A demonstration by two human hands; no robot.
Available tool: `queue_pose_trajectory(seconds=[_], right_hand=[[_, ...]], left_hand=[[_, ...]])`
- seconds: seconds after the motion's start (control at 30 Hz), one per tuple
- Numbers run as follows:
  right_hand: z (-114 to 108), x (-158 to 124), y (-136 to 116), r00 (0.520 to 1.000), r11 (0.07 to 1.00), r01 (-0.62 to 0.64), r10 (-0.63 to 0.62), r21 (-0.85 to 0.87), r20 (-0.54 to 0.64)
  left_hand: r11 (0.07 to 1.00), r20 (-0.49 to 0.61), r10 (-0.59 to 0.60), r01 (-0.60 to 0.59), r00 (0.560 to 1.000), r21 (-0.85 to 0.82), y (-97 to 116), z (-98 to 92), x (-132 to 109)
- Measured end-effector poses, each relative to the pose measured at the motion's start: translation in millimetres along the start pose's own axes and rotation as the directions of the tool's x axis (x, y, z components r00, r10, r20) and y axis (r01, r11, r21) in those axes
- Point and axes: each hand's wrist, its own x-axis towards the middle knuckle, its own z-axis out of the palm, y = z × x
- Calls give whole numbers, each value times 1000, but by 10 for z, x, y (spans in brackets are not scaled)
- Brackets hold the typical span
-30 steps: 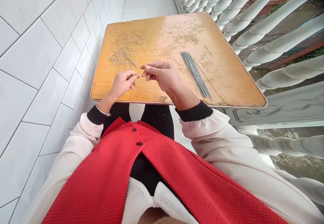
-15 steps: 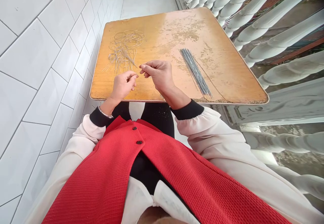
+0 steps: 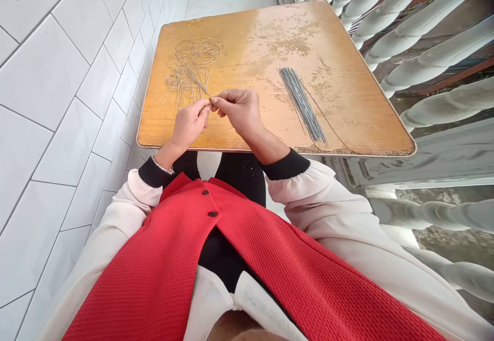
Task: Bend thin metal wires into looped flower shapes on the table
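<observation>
Silver wire (image 3: 203, 94) pinched between both hands (image 3: 188, 124) (image 3: 240, 113), fingertips (image 3: 213, 100) almost touching.

Wire loops (image 3: 194, 68) left — rods (image 3: 303, 105) right

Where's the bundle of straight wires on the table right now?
Head view: the bundle of straight wires lies on the right half of the wooden tabletop, to the right of the right hand.

Bright, even daylight, apparently from the open balustrade (image 3: 420, 37) side; shadows soft. Glare patch on the wooden tabletop (image 3: 250, 27). Heavy fisheye bend toward the edges, tile wall (image 3: 46, 73) curved; wire strands (image 3: 189, 76) sharp, no obvious blur.
</observation>
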Motion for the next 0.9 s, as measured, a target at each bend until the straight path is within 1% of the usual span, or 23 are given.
queue_pose_trajectory(seconds=[0.13, 0.2, 0.27, 0.4, 0.53, 0.63, 0.7, 0.8, 0.9], right_hand=[[-59, -35, -28, 988, 986, -126, 115, 110, 105], [-101, -76, -20, 981, 976, -172, 156, 134, 120], [-139, -117, 10, 979, 969, -191, 175, 155, 108], [-165, -165, 93, 978, 952, -202, 183, 229, 102], [-89, -231, 131, 968, 912, -236, 191, 337, 162], [14, -306, 134, 952, 873, -274, 184, 404, 246], [68, -342, 133, 941, 858, -299, 190, 419, 281], [88, -356, 126, 935, 862, -313, 205, 400, 290], [56, -340, 113, 938, 879, -297, 196, 373, 286]], left_hand=[[1000, -77, -29, 29, 997, -5, -65, -42, 22], [998, -113, -60, 57, 992, -28, -88, -87, 49], [995, -138, -95, 88, 986, -57, -95, -129, 69], [976, -138, -187, 168, 973, -135, -61, -154, 71], [946, -111, -276, 250, 955, -205, -13, -117, 69], [937, -97, -290, 261, 952, -233, -3, -96, 88], [937, -95, -288, 259, 953, -235, -6, -94, 95], [941, -95, -284, 259, 954, -219, -10, -92, 77], [954, -115, -251, 226, 961, -195, -3, -67, 34]])
